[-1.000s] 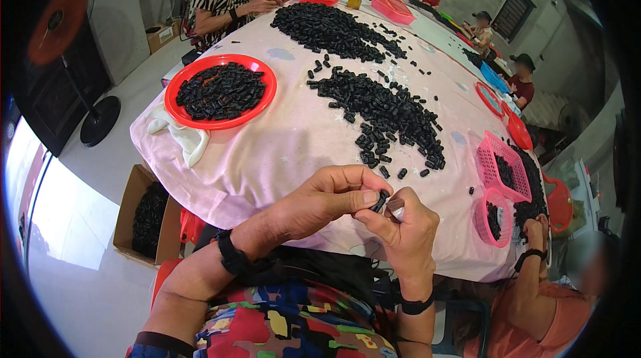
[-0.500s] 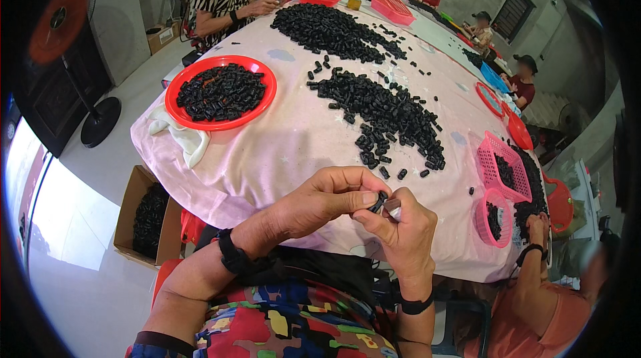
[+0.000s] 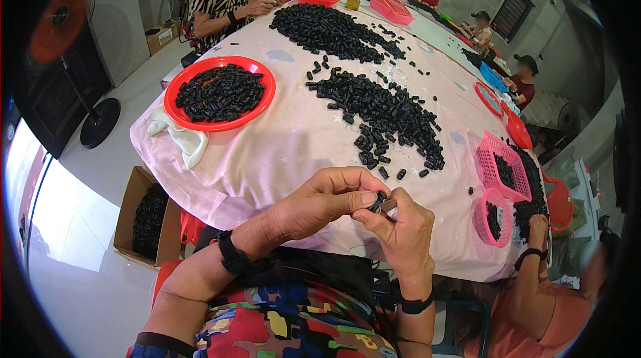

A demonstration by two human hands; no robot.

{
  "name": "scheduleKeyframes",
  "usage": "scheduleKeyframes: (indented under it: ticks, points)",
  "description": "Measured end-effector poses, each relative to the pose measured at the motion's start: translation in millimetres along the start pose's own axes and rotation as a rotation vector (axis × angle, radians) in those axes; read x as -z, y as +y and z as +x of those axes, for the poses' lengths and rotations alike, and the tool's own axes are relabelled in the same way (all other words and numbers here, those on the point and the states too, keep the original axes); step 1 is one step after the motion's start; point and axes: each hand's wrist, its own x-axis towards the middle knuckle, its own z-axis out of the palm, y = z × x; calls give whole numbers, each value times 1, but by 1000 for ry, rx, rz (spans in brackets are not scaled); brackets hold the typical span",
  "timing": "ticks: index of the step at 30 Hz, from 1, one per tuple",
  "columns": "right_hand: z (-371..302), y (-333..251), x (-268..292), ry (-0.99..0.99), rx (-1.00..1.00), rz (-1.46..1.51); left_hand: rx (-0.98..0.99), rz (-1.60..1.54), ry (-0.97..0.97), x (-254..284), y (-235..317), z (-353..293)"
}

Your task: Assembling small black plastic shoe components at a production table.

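Small black part (image 3: 378,202): held at the lower centre of the frame, pinched between both hands just above the near table edge.
Left hand (image 3: 325,201): curled closed, its thumb and forefinger pressed onto the small black part from the left.
Right hand (image 3: 400,231): closed on the same part from the right and below, fingertips touching those of the left hand.
Wrists: a dark band is worn on each.
Table (image 3: 280,144): covered in pale pink cloth, filling the centre of the frame.
Loose black parts (image 3: 384,114): heaped in a long pile at the centre, beyond the hands; a few strays lie near them.
Second heap (image 3: 327,27): spread at the upper centre.
Red round tray (image 3: 220,93): seen at the upper left, filled with black parts.
Pink baskets (image 3: 501,188): placed at the right edge, holding black parts.
Cardboard box (image 3: 143,218): set on the floor at the lower left, with dark parts inside.
Other people: seated around the far end and right side.
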Motion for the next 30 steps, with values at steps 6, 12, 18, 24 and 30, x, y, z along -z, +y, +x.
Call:
scheduleKeyframes:
  ticks: [6,12,18,24,30]
  points:
    - [1,2,0,0,16,1,-14,-18,0,0,-3,1]
    - [0,3,-5,17,85,26,0,-99,13,-2,-3,-1]
    - [-6,-11,18,126,-46,321,45,-153,-24,-2,6,-3]
    - [-1,-4,10,0,-41,488,69,-305,-64,-2,4,-3]
    - [-6,8,8,-56,-100,690,115,-285,-95,1,5,-3]
